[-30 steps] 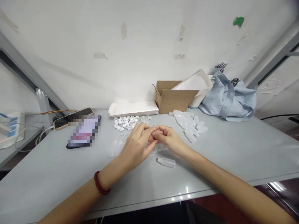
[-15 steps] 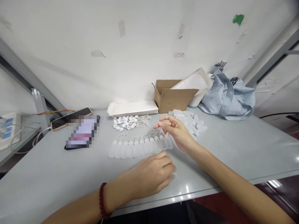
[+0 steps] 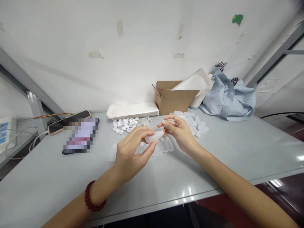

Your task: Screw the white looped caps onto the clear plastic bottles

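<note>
My left hand (image 3: 133,150) pinches a small clear plastic bottle (image 3: 154,136) between thumb and fingers, held above the grey table (image 3: 213,164). My right hand (image 3: 178,131) is at the bottle's tip, fingers curled in a pinch on a thin white piece too small to name. Under both hands lies a row of several clear bottles with thin loops (image 3: 163,145), partly hidden. A heap of small white caps (image 3: 124,124) and white rings (image 3: 144,121) lies just beyond. More clear bottles (image 3: 196,122) are piled to the right of my right hand.
A cardboard box (image 3: 174,98) with a white bubble sheet stands at the back, next to a flat white box (image 3: 132,110). Blue cloth (image 3: 228,98) lies at the back right. Two phones (image 3: 68,122) and cables sit at the left. The table's front edge runs near me.
My left hand has lifted a bottle from the table's front and brought it up to my right hand, which moved slightly to meet it.
</note>
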Available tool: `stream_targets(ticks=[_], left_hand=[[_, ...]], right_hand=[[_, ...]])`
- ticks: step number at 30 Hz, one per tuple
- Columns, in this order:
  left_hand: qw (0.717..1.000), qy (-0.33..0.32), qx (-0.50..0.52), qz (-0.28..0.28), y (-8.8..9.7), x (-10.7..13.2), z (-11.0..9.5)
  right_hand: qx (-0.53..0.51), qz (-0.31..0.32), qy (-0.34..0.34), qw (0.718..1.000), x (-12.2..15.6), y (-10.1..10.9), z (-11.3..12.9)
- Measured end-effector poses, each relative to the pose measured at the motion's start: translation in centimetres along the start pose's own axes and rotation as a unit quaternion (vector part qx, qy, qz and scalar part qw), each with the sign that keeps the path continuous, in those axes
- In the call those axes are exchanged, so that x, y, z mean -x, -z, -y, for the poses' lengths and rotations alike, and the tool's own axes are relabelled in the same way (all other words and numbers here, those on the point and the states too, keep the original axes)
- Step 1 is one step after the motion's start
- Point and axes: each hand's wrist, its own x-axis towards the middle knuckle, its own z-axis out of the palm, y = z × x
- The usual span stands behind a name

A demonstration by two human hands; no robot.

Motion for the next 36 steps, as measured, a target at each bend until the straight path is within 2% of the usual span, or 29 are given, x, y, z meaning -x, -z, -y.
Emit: stream_targets(ticks=[6, 12, 18, 23, 28, 36], left_hand=[[0.999, 0.014, -0.033, 0.005, -0.4, 0.2, 0.7], [0.999, 0.032, -0.001, 0.002, -0.8, 0.3, 0.8], [0.992, 0.115, 0.044, -0.019, -1.0, 0.5, 0.9], [0.989, 0.138, 0.055, -0.021, -1.1, 0.6, 1.0], [0.992, 0.113, 0.044, -0.031, -1.1, 0.7, 1.1], [0.998, 0.044, 0.015, -0.051, -1.3, 0.8, 1.3]], right_hand=[[-0.004, 0.003, 0.008, 1.0, 0.0, 0.1, -0.2], [-0.021, 0.004, -0.003, 1.0, 0.2, -0.1, 0.0], [-0.037, 0.032, 0.008, 0.999, 0.5, -0.2, 0.2], [0.008, 0.039, 0.05, 0.998, 0.5, -0.2, 0.3], [0.034, 0.04, 0.044, 0.998, 0.6, -0.1, 0.3], [0.011, 0.066, 0.035, 0.997, 0.5, 0.1, 0.1]])
